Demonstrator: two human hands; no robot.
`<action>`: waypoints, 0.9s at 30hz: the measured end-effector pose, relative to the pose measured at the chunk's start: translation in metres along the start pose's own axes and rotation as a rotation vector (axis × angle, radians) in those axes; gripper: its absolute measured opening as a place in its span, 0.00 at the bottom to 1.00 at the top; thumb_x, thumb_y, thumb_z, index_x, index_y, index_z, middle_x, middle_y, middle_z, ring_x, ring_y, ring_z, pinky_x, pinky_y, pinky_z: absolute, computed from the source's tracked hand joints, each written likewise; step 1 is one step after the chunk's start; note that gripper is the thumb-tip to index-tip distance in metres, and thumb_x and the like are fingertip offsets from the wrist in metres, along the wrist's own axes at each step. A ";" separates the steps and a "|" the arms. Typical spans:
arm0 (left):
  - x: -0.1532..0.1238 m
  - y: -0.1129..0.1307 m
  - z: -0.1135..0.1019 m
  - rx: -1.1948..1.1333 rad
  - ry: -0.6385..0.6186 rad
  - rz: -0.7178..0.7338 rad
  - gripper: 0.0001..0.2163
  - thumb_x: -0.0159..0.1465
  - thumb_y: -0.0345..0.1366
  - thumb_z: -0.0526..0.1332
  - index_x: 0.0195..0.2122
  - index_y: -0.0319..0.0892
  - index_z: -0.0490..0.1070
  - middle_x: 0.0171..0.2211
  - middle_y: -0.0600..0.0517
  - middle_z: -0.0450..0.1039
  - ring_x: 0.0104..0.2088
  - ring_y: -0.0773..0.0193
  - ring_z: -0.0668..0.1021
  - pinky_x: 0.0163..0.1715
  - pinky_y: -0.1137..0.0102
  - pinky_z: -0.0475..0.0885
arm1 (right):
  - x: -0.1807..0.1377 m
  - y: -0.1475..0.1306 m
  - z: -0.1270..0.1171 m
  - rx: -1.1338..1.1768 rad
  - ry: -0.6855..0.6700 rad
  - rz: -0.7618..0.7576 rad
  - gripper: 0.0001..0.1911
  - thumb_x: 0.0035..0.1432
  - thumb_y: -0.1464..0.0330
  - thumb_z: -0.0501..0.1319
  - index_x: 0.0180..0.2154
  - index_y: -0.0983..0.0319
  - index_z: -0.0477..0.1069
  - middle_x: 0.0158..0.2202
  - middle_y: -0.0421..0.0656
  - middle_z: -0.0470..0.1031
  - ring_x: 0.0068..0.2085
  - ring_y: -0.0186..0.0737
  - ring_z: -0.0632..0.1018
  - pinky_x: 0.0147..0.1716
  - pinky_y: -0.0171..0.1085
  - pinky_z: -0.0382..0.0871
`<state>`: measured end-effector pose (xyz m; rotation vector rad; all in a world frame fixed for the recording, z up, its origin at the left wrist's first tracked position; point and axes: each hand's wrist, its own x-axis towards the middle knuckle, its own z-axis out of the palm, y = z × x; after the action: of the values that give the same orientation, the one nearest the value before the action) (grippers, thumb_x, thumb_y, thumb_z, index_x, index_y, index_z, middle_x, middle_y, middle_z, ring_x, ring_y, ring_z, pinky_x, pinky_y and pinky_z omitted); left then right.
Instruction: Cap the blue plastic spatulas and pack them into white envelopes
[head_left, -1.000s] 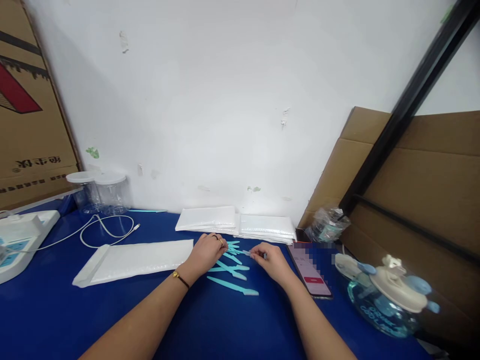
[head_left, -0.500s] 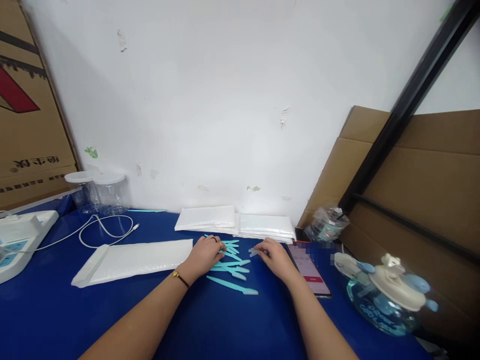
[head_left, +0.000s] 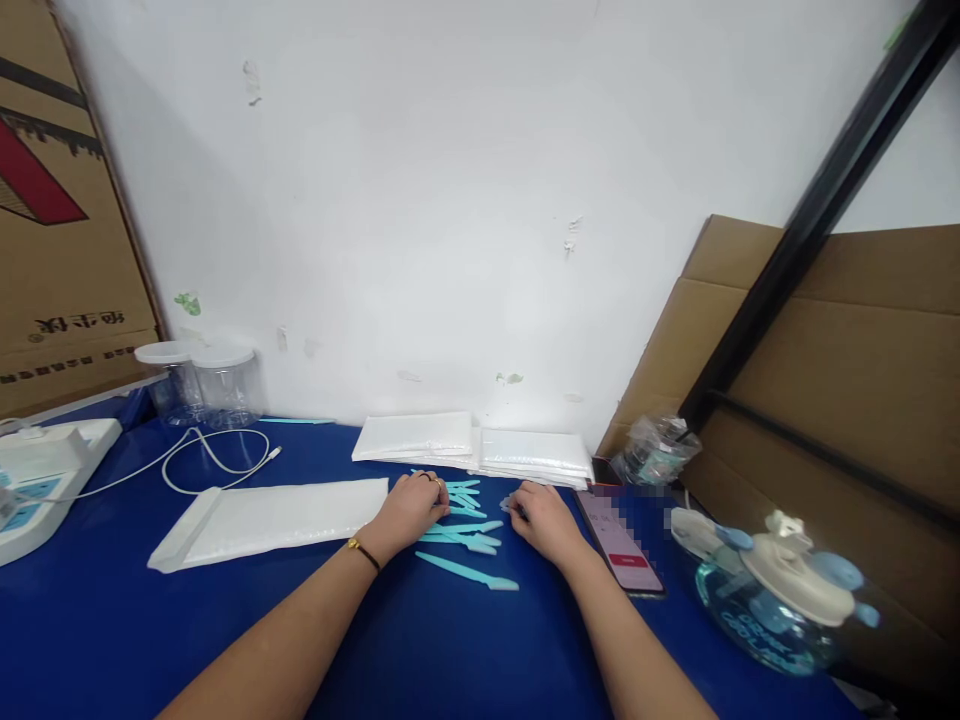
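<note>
Several slim light-blue plastic sticks (head_left: 465, 535) lie in a loose pile on the blue table (head_left: 420, 640). My left hand (head_left: 411, 508), with a ring and a thin bracelet, rests curled on the pile's left side, fingers touching the sticks. My right hand (head_left: 541, 516) lies just right of the pile, fingers pinched on a small pale piece (head_left: 508, 503) at its fingertips. One stick (head_left: 466, 572) lies apart, nearer to me.
A white padded mailer (head_left: 270, 520) lies to the left, a stack of mailers (head_left: 480, 450) behind the hands. A phone (head_left: 621, 542) and a blue water jug (head_left: 772, 600) sit right. A white cable (head_left: 210, 455), two clear jars (head_left: 199, 380) and a scale (head_left: 37, 470) are far left.
My right hand has moved slightly away from me and lowered to the table, carrying the small pale piece. My left hand stays on the pile.
</note>
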<state>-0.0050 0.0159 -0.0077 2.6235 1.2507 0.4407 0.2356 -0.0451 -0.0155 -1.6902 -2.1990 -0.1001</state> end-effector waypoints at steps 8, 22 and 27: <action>0.001 0.001 -0.001 -0.028 0.043 0.008 0.05 0.59 0.38 0.57 0.31 0.45 0.71 0.34 0.52 0.71 0.40 0.60 0.71 0.37 0.68 0.61 | -0.002 -0.010 -0.003 0.345 -0.013 0.007 0.08 0.60 0.67 0.52 0.32 0.60 0.68 0.29 0.39 0.71 0.30 0.36 0.71 0.32 0.34 0.60; -0.005 0.017 -0.006 -0.072 -0.002 0.114 0.06 0.59 0.38 0.58 0.30 0.44 0.72 0.33 0.53 0.72 0.38 0.62 0.72 0.39 0.69 0.60 | -0.003 -0.030 -0.009 0.421 -0.079 -0.070 0.08 0.59 0.70 0.53 0.32 0.59 0.71 0.31 0.40 0.73 0.34 0.37 0.72 0.36 0.35 0.62; -0.005 0.012 -0.007 -0.063 -0.027 0.120 0.08 0.59 0.42 0.57 0.33 0.46 0.72 0.34 0.54 0.73 0.38 0.62 0.72 0.39 0.68 0.60 | -0.005 -0.015 -0.015 0.431 -0.071 -0.027 0.09 0.58 0.70 0.54 0.35 0.58 0.73 0.33 0.41 0.74 0.35 0.37 0.73 0.35 0.34 0.63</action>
<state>-0.0015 0.0049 0.0020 2.6511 1.0579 0.4553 0.2262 -0.0573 -0.0010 -1.4404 -2.1002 0.4041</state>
